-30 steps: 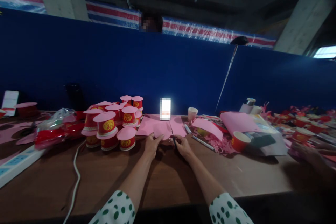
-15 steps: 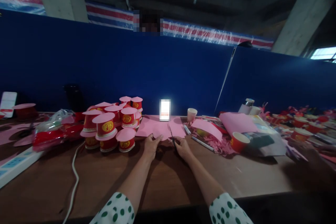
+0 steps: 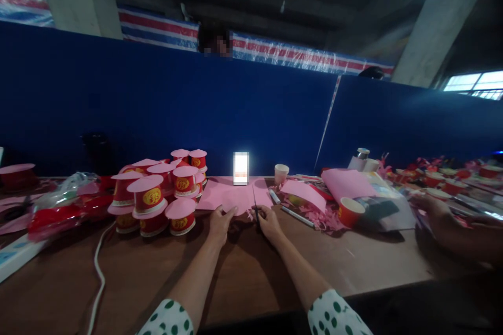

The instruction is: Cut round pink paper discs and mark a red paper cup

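Note:
A sheet of pink paper (image 3: 223, 193) lies on the brown table in front of me, with a slit line in its right part. My left hand (image 3: 220, 224) pinches its near edge between thumb and fingers. Closed round dark-handled scissors (image 3: 257, 214), my right hand (image 3: 270, 224) holds them at the paper's near edge, blades pointing away from me into the slit. Small pink scraps hang beside the blades. A lit phone (image 3: 241, 168) stands upright at the back of the sheet.
Stacked red cups with pink paper discs (image 3: 147, 196) stand at left, near plastic packaging (image 3: 65, 209) and a white cord (image 3: 98, 267). At right are a marker (image 3: 297, 217), pink shreds (image 3: 330, 218) and a red cup (image 3: 351, 213). A co-worker's hand (image 3: 451, 230) reaches in at far right.
My view has swung slightly right, so everything sits further left. Both my hands keep their hold. The co-worker's hand at far right shows larger and further in.

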A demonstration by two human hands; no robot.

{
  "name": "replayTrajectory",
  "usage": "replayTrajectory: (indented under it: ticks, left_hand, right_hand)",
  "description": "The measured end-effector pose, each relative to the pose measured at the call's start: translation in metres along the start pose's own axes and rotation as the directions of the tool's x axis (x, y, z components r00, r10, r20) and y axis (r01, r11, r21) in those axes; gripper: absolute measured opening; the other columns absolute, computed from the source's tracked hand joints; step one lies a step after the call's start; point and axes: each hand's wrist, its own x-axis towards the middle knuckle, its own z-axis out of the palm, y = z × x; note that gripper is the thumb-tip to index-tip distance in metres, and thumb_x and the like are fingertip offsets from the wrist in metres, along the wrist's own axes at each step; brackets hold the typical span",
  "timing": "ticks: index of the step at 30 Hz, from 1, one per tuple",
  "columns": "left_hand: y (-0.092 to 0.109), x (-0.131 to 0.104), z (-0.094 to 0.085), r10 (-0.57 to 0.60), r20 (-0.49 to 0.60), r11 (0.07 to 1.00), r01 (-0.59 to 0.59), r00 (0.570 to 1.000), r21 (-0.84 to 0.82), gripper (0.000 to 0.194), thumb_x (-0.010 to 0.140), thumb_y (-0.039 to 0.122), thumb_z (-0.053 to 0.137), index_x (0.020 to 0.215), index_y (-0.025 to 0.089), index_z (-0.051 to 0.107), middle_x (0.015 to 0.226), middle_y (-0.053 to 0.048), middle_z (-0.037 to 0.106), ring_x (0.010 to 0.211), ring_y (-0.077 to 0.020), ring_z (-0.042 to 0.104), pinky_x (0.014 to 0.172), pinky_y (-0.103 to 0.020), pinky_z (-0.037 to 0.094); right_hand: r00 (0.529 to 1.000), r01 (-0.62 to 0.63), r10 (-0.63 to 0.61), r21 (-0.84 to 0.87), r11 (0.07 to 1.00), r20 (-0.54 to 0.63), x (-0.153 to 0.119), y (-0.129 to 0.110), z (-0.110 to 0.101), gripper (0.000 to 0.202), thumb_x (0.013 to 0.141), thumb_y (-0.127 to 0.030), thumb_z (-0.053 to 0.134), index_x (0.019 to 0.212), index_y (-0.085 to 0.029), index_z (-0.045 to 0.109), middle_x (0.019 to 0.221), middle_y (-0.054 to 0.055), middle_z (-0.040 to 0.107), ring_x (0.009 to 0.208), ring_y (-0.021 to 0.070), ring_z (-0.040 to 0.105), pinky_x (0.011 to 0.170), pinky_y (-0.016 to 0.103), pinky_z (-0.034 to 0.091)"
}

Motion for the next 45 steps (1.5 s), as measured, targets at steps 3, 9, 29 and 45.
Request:
replayTrajectory:
  ticks: [3, 9, 29, 45]
  left_hand:
    - [-0.001, 0.002, -0.001, -0.011, 0.027, 1.0, 0.011, 1.0, 0.001, 0.042, 0.052, 0.036, 0.073, 0.083, 0.01, 0.063, 0.068, -0.005, 0.067, 0.057, -0.0164, 0.06, 0.055, -0.028, 0.046]
    - [0.0, 0.003, 0.0, -0.047, 0.033, 0.999, 0.048, 0.998, -0.02, 0.04, 0.051, 0.033, 0.074, 0.082, 0.011, 0.061, 0.061, -0.001, 0.065, 0.052, -0.0137, 0.059, 0.053, -0.025, 0.045]
    - [0.002, 0.006, 0.001, -0.15, 0.106, 0.969, 0.167, 0.983, -0.184, 0.037, 0.052, 0.021, 0.076, 0.085, 0.015, 0.06, 0.068, 0.001, 0.067, 0.065, -0.0151, 0.063, 0.061, -0.026, 0.049]
    - [0.006, 0.003, 0.003, -0.134, 0.058, 0.98, 0.141, 0.989, -0.143, 0.034, 0.05, 0.021, 0.075, 0.081, 0.015, 0.061, 0.066, 0.0, 0.066, 0.066, -0.0139, 0.062, 0.06, -0.022, 0.048]
  right_hand:
    - [0.999, 0.016, -0.017, -0.015, 1.0, -0.032, 0.001, 0.001, 0.0, 0.034, 0.069, -0.042, 0.058, 0.091, -0.016, 0.058, 0.051, -0.004, 0.054, 0.041, 0.0109, 0.049, 0.038, 0.02, 0.037]
    - [0.987, 0.051, -0.07, -0.133, 0.99, -0.142, 0.002, -0.001, -0.001, 0.037, 0.071, -0.04, 0.056, 0.098, -0.015, 0.053, 0.049, -0.005, 0.052, 0.042, 0.0117, 0.049, 0.04, 0.02, 0.037]
    - [0.896, 0.039, -0.237, -0.465, 0.884, -0.375, 0.004, 0.006, -0.015, 0.024, 0.069, -0.039, 0.059, 0.084, -0.02, 0.053, 0.076, 0.002, 0.061, 0.069, 0.0181, 0.058, 0.063, 0.028, 0.044]
    - [0.922, 0.13, -0.268, -0.428, 0.894, -0.279, 0.003, 0.007, -0.014, 0.02, 0.074, -0.03, 0.054, 0.091, -0.02, 0.052, 0.08, 0.002, 0.061, 0.075, 0.0177, 0.059, 0.069, 0.028, 0.045]
